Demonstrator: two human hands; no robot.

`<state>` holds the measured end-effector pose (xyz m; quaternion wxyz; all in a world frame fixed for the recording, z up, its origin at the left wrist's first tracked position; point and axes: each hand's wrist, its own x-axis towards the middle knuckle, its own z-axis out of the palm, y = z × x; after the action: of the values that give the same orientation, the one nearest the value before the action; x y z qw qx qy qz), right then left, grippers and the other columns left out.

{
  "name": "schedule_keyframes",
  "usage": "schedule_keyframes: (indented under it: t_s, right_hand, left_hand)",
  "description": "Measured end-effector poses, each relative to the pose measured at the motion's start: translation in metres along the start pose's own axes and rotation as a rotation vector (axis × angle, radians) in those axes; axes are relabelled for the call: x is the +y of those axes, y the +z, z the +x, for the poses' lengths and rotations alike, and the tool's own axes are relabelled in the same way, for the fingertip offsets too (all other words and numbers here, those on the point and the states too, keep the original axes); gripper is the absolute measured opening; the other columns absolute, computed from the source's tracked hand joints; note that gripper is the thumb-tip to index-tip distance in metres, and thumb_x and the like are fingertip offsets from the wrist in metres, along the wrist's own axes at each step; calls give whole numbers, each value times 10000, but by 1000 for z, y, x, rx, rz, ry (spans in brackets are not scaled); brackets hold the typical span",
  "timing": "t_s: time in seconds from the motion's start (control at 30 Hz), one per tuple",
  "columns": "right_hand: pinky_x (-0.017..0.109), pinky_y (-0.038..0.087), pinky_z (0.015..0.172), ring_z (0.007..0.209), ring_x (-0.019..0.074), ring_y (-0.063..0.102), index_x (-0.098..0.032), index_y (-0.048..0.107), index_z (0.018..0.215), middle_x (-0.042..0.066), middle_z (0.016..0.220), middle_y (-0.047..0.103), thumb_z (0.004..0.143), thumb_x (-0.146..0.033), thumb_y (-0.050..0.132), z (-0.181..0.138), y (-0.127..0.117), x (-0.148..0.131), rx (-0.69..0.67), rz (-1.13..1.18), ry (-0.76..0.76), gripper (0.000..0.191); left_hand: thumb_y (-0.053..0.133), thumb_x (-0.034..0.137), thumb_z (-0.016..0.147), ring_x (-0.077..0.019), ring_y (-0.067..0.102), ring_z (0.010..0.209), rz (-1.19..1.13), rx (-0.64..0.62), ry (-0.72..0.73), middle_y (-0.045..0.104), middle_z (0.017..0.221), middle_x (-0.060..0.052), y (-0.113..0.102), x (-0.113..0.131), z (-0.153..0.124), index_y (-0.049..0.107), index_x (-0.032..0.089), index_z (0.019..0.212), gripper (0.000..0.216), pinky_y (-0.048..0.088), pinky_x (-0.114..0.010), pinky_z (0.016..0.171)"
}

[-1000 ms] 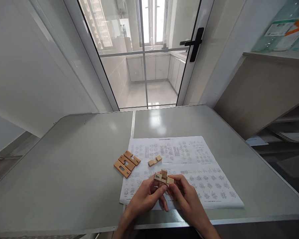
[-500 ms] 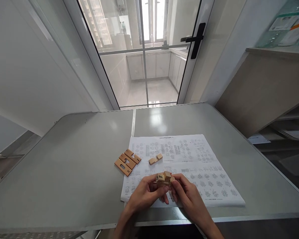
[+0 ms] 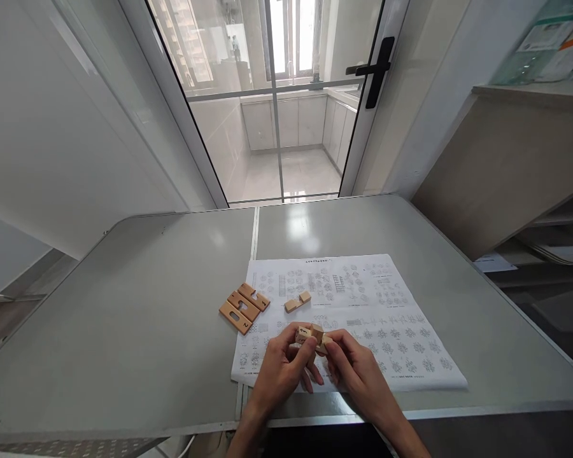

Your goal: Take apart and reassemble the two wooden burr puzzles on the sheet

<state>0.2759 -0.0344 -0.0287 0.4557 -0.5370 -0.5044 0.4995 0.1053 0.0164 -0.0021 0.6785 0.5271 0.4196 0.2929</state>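
Observation:
My left hand (image 3: 279, 369) and my right hand (image 3: 356, 372) meet over the near part of a printed instruction sheet (image 3: 363, 305). Between their fingertips they hold a small cluster of joined wooden puzzle pieces (image 3: 311, 335), one end face marked with a number. To the left, three flat notched wooden pieces (image 3: 242, 307) lie side by side, partly on the sheet's edge. One more notched piece (image 3: 297, 301) rests alone on the sheet, just beyond my hands.
The grey table (image 3: 148, 305) has a seam down its middle and a metal front edge near my wrists. A glass door (image 3: 277, 95) with a black handle stands behind the table. A wooden shelf unit (image 3: 516, 165) with papers is at the right.
The cluster has been turned in my fingers, so the numbered face points differently. My hands stay close together. The loose pieces on the table have not moved.

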Motion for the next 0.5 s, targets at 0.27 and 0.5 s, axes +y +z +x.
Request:
schedule_keyframes:
  t_s: [0.27,0.5]
  right_hand:
    - [279,420,572,555,158,501,-220,616,973,-43,625,533,1109,-599,437,2,2,1,14,-34,-24,440]
    - [282,422,568,558,168,501,-225,631,932,-33,626,540,1097,-613,440,3,4,-3,76,-112,-58,463]
  left_hand:
    - [671,642,953,-83,498,401,63,80,20,543,563,61,0,8,0,682,159,1126,513,366,-158,363]
    - [703,662,916,-53,411,379,39,129,3,488,551,86,2,7,0,616,190,912,480,321,-156,366]
